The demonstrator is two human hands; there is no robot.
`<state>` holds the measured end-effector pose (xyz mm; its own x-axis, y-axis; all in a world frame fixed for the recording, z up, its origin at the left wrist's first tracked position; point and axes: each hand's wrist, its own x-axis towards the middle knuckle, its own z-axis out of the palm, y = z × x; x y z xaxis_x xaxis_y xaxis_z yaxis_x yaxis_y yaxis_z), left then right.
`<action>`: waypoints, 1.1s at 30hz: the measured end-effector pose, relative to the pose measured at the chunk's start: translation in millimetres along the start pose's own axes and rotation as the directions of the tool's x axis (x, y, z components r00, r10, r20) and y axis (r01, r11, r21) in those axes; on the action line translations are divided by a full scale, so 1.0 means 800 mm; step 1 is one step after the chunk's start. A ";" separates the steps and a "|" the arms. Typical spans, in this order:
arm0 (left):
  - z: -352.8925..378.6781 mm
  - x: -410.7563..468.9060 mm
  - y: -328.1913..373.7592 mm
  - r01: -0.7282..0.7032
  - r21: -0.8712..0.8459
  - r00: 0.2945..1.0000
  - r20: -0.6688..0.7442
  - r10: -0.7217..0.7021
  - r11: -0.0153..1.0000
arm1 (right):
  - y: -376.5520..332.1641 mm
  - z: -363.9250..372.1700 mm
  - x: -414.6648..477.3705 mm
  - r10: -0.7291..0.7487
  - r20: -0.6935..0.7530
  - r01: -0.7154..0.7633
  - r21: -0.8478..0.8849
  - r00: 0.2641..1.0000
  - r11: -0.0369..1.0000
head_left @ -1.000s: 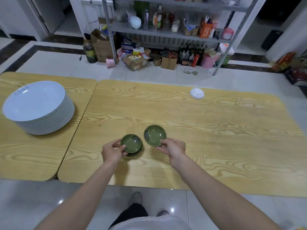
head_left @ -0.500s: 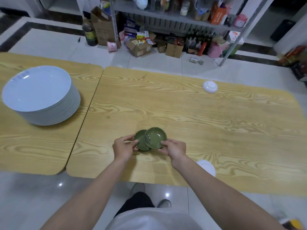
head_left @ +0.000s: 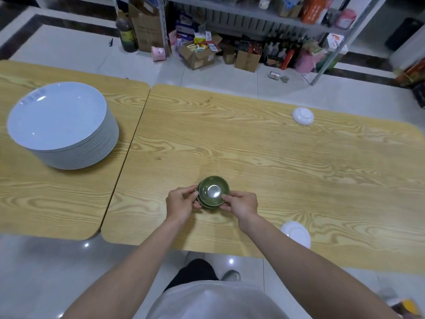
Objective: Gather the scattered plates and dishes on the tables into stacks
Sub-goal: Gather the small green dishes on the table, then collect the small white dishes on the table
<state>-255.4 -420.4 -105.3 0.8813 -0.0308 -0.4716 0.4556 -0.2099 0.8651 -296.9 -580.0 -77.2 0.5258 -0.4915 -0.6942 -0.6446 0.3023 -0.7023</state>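
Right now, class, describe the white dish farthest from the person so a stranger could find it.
Start at the right-hand wooden table. Near its far edge, toward the shelves, a small white dish lies alone. The other white dish sits at the near edge, close to the person.

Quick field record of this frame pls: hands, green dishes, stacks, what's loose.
hands: left hand and right hand each pinch one side of the green pair
green pair: two small round green glazed dishes, nested, on or just above right wood-grain table
stack: tall pile of large round white plates, left wood-grain table
loose: small overturned white dish, far right; second small white dish, near edge by right forearm
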 end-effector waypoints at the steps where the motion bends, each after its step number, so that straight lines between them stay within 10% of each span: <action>1: 0.000 0.001 0.000 -0.002 0.008 1.000 0.004 0.002 1.000 | 0.001 0.001 0.000 -0.005 -0.002 0.005 -0.011 1.000 1.000; 26: -0.005 -0.024 0.027 -0.064 0.178 0.997 -0.039 0.072 0.982 | -0.017 -0.015 -0.020 -0.090 0.035 0.096 -0.259 0.995 0.961; 29: 0.003 -0.039 0.048 -0.285 0.418 0.957 0.064 0.285 0.863 | -0.036 -0.044 -0.026 -0.265 0.207 0.335 -0.509 0.942 0.793; 33: 0.033 -0.058 0.085 -0.510 0.696 0.858 0.370 0.356 0.505 | -0.064 -0.100 -0.031 -0.326 0.516 0.573 -0.812 0.792 0.108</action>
<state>-268.1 -458.9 -28.9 0.8717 -0.4631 -0.1602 -0.3067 -0.7706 0.5587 -320.8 -648.7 -11.5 0.9130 -0.0669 -0.4025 -0.2192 -0.9125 -0.3454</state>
